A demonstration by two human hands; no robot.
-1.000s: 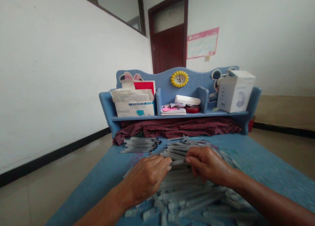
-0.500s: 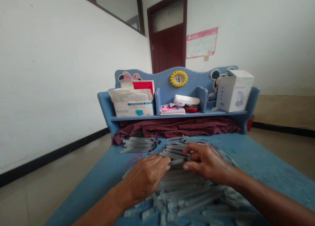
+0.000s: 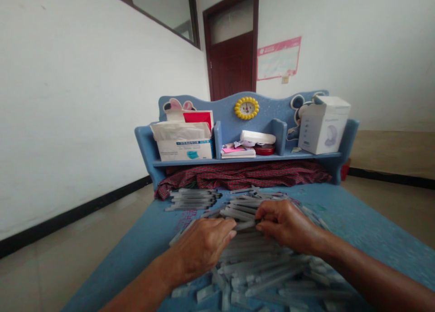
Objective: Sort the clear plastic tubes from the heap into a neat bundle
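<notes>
Many translucent, greyish-white pens [image 3: 258, 260] with dark ends lie in a loose heap on the blue table. My left hand [image 3: 205, 241] is closed, its fingers pressed together around the left end of one pen [image 3: 245, 225]. My right hand [image 3: 283, 223] pinches that pen's dark right end between thumb and forefinger. Just behind the hands, several more pens [image 3: 240, 210] lie side by side. A neater row of pens [image 3: 192, 199] lies at the back left. My left fingers hide part of the held pen.
Along the back of the blue table [image 3: 367, 230], a shelf [image 3: 282, 157] carries a face-mask box [image 3: 183, 148], a white carton [image 3: 324, 128], papers [image 3: 238, 154] and a red round case [image 3: 264, 150]. Checked cloth [image 3: 238, 176] is bunched underneath. A yellow-rimmed clock [image 3: 246, 108] is mounted above.
My right thumb and forefinger have closed on the dark end of the pen; they were apart before. My left hand stays nearly in place.
</notes>
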